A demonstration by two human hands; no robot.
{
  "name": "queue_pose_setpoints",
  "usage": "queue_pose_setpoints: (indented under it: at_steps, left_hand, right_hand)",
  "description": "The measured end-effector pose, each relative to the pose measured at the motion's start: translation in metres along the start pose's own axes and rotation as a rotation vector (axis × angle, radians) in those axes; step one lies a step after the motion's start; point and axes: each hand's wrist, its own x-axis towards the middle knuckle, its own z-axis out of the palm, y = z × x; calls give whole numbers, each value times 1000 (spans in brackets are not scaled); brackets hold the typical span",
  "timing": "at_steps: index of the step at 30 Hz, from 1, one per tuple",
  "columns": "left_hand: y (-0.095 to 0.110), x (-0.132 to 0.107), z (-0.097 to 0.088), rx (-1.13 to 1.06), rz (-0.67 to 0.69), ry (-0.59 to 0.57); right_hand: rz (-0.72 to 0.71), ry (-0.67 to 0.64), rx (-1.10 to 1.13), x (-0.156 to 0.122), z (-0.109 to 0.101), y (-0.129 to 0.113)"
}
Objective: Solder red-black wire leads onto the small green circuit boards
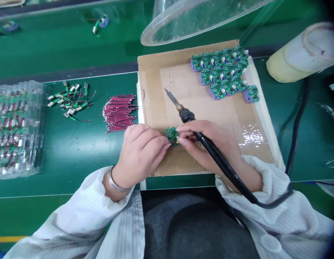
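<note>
Stretching across the view, a green bench (67, 154) carries everything within the person's reach. On it lies a broad sheet of cardboard (156, 108), brown and partly taped, with a shiny patch towards its right side. Stacked clear plastic trays (18, 133) stand at the far left, filled with small wired parts. Near the cardboard's upper right, green boards with purple undersides (220, 73) sit in close rows, many showing a white piece at one side.

A soldering iron (218, 156) with a black handle rests across the right hand (207, 140), which is curled around it, the metal tip pointing up and away over the cardboard. The left hand (143, 151) is closed, its fingertips pinching the circuit board (171, 135) by its left side; the right fingertips touch the opposite edge.

Left of the cardboard lie a bundle of dark red wires (119, 113) with pale ends and a loose heap of silver cylinders (73, 103) with green ends.

Smallest is that held circuit board, between the hands above the cardboard's near part: green, roughly square, with pale dots along its upper edge and fine markings on its face.
</note>
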Motion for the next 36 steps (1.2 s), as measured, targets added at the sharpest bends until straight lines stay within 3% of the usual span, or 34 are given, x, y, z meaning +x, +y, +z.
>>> queue_pose_setpoints:
  at_steps: [4,9,14,24,29,33,36]
  left_hand:
    - [1,4,6,-235,-195,-94]
    - [-1,6,16,-318,-209,-154]
    - [-4,6,18,-338,-236,-169]
    - [-6,7,19,-375,-253,-158]
    - [-5,6,20,-368,-266,-155]
    - [-5,6,20,-364,-260,-150]
    - [-5,6,20,-365,-257,-151]
  right_hand:
    - [-48,33,-45,-4,-20,4]
    - [-23,71,-47,-10,-42,-1]
    - [92,189,-112,-14,-46,-6]
    - [55,39,-257,-26,-63,-8]
    - [35,-99,-174,-23,-57,-9]
    - [29,21,-6,-25,-40,-6]
    - [47,65,-9,-27,-32,-5]
